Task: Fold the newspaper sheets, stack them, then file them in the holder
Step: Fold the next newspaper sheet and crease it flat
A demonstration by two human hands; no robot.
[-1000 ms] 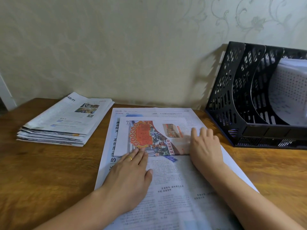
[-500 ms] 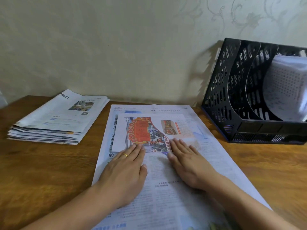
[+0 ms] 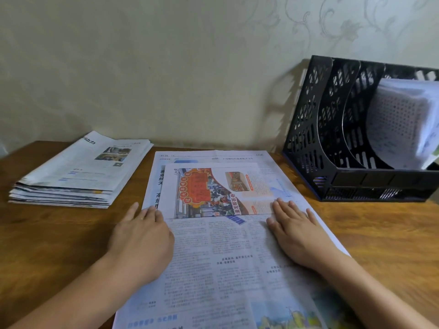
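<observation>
A wooden tabletop (image 3: pixel 54 238) carries an open newspaper sheet (image 3: pixel 213 257) running from its near edge toward the far edge. A black holder (image 3: pixel 337 148) with papers inside stands at the far right corner; a stack of folded newspapers (image 3: pixel 78 172) lies far left. A folded sheet (image 3: pixel 213 188) rests on the open one. The left hand (image 3: pixel 142 238) and right hand (image 3: pixel 297 231) press flat, fingers straight, at the folded sheet's near corners.

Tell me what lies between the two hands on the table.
In the head view, newspaper: the folded colour sheet lies on the open sheet between the left hand and right hand.
</observation>
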